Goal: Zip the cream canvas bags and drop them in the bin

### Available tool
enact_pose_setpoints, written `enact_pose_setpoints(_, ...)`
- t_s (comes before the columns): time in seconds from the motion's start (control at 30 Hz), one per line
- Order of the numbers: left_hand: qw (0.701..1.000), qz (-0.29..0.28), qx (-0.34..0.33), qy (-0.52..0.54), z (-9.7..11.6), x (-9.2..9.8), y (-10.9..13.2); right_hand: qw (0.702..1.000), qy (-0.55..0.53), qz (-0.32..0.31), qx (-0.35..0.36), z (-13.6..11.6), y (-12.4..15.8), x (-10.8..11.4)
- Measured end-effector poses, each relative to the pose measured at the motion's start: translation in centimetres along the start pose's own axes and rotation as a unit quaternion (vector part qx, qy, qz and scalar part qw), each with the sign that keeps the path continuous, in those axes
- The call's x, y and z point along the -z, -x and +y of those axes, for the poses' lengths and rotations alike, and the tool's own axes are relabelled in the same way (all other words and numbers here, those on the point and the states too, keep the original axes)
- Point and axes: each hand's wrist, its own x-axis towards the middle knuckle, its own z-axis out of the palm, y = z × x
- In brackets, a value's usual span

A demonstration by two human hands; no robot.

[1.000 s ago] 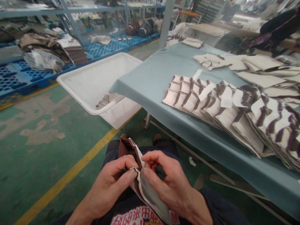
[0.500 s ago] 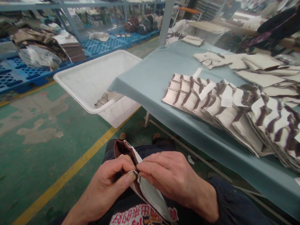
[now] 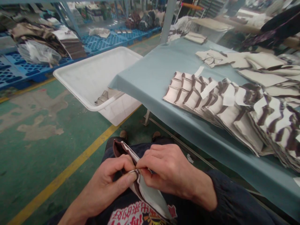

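A folded fabric piece [image 3: 152, 195], off-white outside with a dark brown lining, stands on edge over my lap. My left hand [image 3: 112, 181] is closed, thumb and forefinger pinching its upper seam near the middle. My right hand [image 3: 168, 172] is also closed, fingertips pinched at that seam right beside the left ones. A small thin dark tip pokes out by the right fingers; what it belongs to I cannot make out. The right hand covers part of the piece's far side.
On the blue-green covered table [image 3: 145, 78] to the right lie overlapping rows of similar cream and brown pieces [image 3: 187, 93], white strips, and loose cream pieces [image 3: 264, 59]. A white plastic bin [image 3: 93, 68] stands at the table's left corner. Blue pallets [image 3: 100, 43] hold goods behind.
My right hand has curled its fingers more, its knuckles now higher, and stays at the seam. The left hand keeps its pinch, almost unmoved. The view has shifted slightly.
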Motion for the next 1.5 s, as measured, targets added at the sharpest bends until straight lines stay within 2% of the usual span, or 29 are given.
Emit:
enact_pose_setpoints(0.1,1.000,-0.016,0.024,0.003,-0.5,-0.1,0.0,0.999,-0.043,-0.013,0.001,0.7,-0.4,0.1)
enact_pose_setpoints(0.2,0.999,-0.017,0.040,-0.005,-0.8,-0.1,0.0,0.996,-0.065,-0.062,-0.008,1.1,-0.8,0.5)
enact_pose_setpoints(0.3,0.997,-0.011,0.062,-0.035,-0.5,-0.1,-0.2,0.991,-0.023,-0.131,-0.027,0.8,-1.6,1.1)
enact_pose_setpoints(0.43,0.987,-0.042,0.096,-0.120,0.6,0.0,-0.7,0.975,0.071,-0.209,-0.021,-0.1,-2.6,1.7)
enact_pose_setpoints(0.53,0.974,-0.072,0.097,-0.190,1.1,0.2,-1.1,0.964,0.115,-0.241,-0.010,-0.5,-3.1,1.5)
enact_pose_setpoints(0.6,0.968,-0.091,0.092,-0.217,1.0,0.4,-1.2,0.963,0.117,-0.242,-0.008,-0.5,-3.1,1.2)
enact_pose_setpoints(0.7,0.966,-0.088,0.074,-0.231,0.6,0.7,-1.1,0.977,0.057,-0.199,-0.046,0.1,-2.8,0.6)
enact_pose_setpoints(0.77,0.974,-0.057,0.044,-0.213,0.3,0.8,-0.8,0.982,-0.043,-0.141,-0.122,0.4,-2.1,0.3)
enact_pose_setpoints(0.87,0.985,0.005,0.021,-0.170,0.0,0.8,-0.4,0.949,-0.172,-0.064,-0.257,0.0,-0.4,-0.4)
enact_pose_setpoints(0.93,0.986,0.046,0.033,-0.156,-0.4,0.7,-0.1,0.934,-0.172,-0.054,-0.308,-0.8,1.1,-1.4)
enact_pose_setpoints(1.0,0.985,0.078,0.043,-0.150,-0.9,0.4,0.2,0.933,-0.146,-0.056,-0.325,-1.8,2.6,-2.7)
enact_pose_setpoints(1.1,0.981,0.119,0.045,-0.146,-1.6,0.0,0.4,0.944,-0.107,-0.029,-0.311,-2.7,4.3,-4.9)
enact_pose_setpoints(1.23,0.969,0.160,0.021,-0.189,-1.5,-0.4,0.0,0.968,-0.021,0.056,-0.243,-2.6,5.1,-6.9)
enact_pose_setpoints(1.37,0.938,0.211,-0.045,-0.272,-0.7,-0.8,0.0,0.969,0.061,0.149,-0.187,-2.2,5.1,-7.1)
enact_pose_setpoints(1.5,0.942,0.257,-0.060,-0.206,-0.4,-1.5,0.3,0.970,0.095,0.189,-0.118,-2.4,4.8,-6.7)
